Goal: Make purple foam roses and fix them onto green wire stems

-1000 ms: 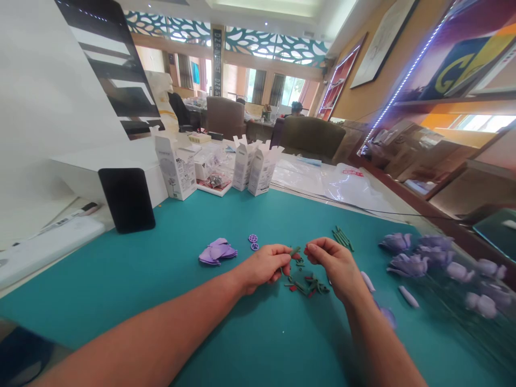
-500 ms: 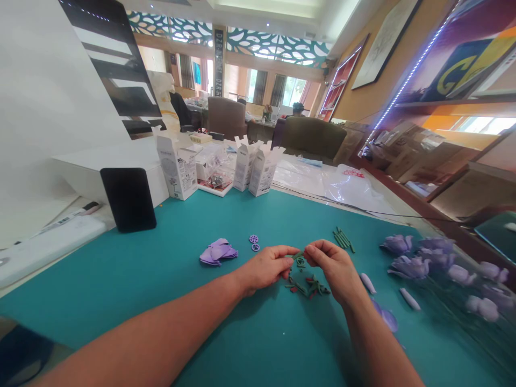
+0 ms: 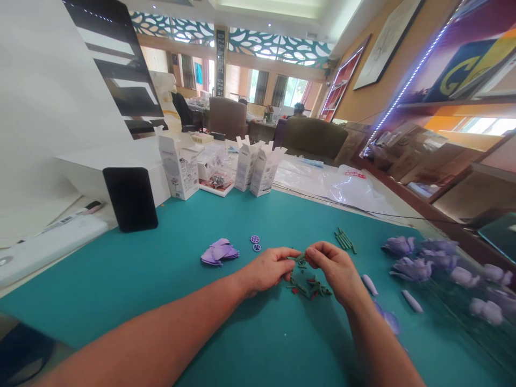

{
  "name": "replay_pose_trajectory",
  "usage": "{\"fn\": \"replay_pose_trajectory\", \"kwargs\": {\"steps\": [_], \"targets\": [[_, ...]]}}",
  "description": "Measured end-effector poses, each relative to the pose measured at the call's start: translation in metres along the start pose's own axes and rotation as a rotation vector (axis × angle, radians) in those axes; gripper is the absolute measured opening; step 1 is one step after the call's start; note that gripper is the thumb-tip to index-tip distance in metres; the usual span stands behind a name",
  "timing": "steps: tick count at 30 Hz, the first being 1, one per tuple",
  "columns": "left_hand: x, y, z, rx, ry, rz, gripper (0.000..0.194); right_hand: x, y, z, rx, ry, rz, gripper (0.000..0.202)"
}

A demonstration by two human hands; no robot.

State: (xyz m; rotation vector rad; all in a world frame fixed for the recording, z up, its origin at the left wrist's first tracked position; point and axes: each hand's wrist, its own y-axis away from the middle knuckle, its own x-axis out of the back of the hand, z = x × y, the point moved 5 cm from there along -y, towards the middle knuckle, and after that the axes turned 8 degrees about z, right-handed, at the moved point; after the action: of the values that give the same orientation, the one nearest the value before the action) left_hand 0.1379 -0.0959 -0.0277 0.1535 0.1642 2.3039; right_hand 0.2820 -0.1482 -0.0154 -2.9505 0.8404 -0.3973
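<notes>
Between my two hands is a small green stem piece. My left hand pinches its left end, and my right hand pinches the other end with thumb and forefinger. Just below the fingers lies a loose pile of green pieces with a few red bits. Several green sticks lie side by side beyond my right hand. Left of my hands are two purple spoked rings and a stack of purple petals. My fingers partly hide the held piece.
Purple flowers on green stems lie at the right, near two pale purple buds and round purple petals. White cartons stand along the back of the green mat. A black tablet-like panel leans at the left.
Both hands stay nearly in place, still pinching the green piece, which now shows a little more between the fingers. The whole view has shifted very slightly.
</notes>
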Motion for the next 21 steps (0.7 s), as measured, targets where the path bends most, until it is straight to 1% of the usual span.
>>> {"fn": "replay_pose_trajectory", "kwargs": {"steps": [13, 21], "targets": [[0.0001, -0.0008, -0.0011, -0.003, -0.015, 0.003, 0.045, -0.0010, -0.0005, 0.0009, 0.028, 0.067, -0.017, 0.036], [0.0003, -0.0023, -0.0027, -0.039, -0.016, 0.021, 0.044, -0.0025, 0.0001, -0.0037, 0.046, 0.095, -0.002, 0.039]]}}
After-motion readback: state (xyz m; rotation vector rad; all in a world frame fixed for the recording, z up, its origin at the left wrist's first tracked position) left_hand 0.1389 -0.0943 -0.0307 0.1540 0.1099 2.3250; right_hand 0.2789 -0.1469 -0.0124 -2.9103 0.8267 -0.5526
